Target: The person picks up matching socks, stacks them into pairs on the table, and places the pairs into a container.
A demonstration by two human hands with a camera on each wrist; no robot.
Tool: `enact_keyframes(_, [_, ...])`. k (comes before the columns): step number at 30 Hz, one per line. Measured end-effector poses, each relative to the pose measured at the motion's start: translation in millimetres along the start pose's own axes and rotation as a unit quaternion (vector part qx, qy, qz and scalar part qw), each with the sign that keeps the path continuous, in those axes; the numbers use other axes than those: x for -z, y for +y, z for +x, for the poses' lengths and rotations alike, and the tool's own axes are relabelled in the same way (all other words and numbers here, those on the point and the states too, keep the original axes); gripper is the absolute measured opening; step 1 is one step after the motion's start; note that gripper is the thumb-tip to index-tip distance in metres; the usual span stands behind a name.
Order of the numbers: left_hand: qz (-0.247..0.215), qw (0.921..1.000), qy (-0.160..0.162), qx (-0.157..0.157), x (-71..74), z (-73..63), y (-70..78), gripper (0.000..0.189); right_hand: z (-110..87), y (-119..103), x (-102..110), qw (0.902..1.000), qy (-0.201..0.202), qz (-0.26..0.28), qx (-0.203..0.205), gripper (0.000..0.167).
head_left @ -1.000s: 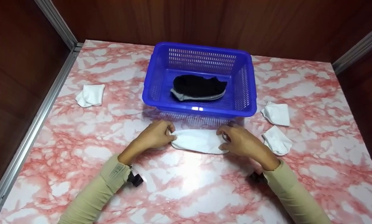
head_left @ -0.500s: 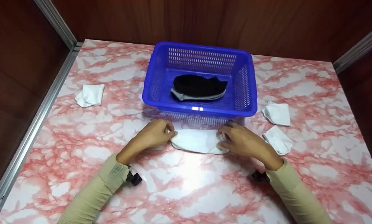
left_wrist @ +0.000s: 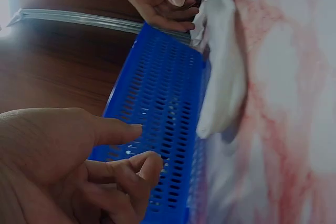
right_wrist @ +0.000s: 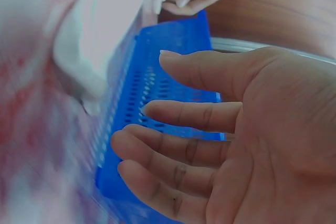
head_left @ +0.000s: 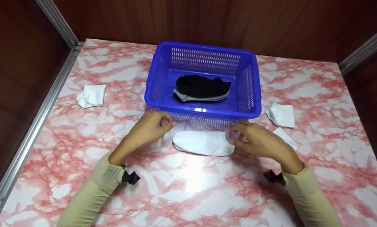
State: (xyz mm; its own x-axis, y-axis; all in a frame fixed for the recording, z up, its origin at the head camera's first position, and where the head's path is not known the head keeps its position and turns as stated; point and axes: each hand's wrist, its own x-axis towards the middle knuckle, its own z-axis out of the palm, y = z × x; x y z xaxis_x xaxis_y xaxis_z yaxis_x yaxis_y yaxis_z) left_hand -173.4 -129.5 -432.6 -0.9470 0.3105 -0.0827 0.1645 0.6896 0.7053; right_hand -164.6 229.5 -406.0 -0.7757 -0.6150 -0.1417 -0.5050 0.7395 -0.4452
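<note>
A white sock (head_left: 204, 143) lies flat and lengthwise on the table in front of the basket, one layer showing over another along its near edge. Left of its rounded end is my left hand (head_left: 149, 127), off the cloth, thumb and fingers loosely bent with nothing between them. At the other end hovers my right hand (head_left: 260, 140), its thumb and fingertips parted right by the sock's edge. The right wrist view shows that hand's relaxed fingers (right_wrist: 173, 145) holding nothing. In the left wrist view the sock (left_wrist: 223, 72) rests beyond the left hand (left_wrist: 105, 166).
Behind the sock stands a blue perforated basket (head_left: 175, 107) with a black sock (head_left: 202, 86) over a grey one (head_left: 188, 98) inside. Folded white socks lie at left (head_left: 94, 95) and right (head_left: 282, 115), another partly hidden behind my right hand. Wooden panels (head_left: 201, 22) bound the table.
Both hands have let go of the white sock's ends and moved apart, the left one left and away from me, the right one to the right. The sock stays in place.
</note>
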Motion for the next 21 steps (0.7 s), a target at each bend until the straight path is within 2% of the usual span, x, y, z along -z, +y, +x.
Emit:
enact_keyframes(5, [-0.007, 0.9995, 0.028, -0.012, 14.2, -0.6, 7.5, 0.022, -10.9, 4, 16, 0.9998, 0.014, 0.009, -0.008, 0.028])
enact_keyframes(11, [-0.006, 0.9974, 0.065, -0.03, 32.0, -1.7, 17.2, 0.022, -25.0, 12, 33, 0.9986, 0.051, -0.013, 0.002, 0.027])
enact_keyframes(16, [-0.004, 0.9936, 0.103, -0.045, 44.9, 4.0, 21.3, 0.025, -37.4, 26, 45, 0.9961, 0.085, -0.026, -0.004, 0.027])
enact_keyframes(21, [-0.009, 0.9864, 0.147, -0.073, 51.0, 13.3, 20.8, 0.025, -45.0, 42, 51, 0.9942, 0.098, -0.025, -0.036, 0.025])
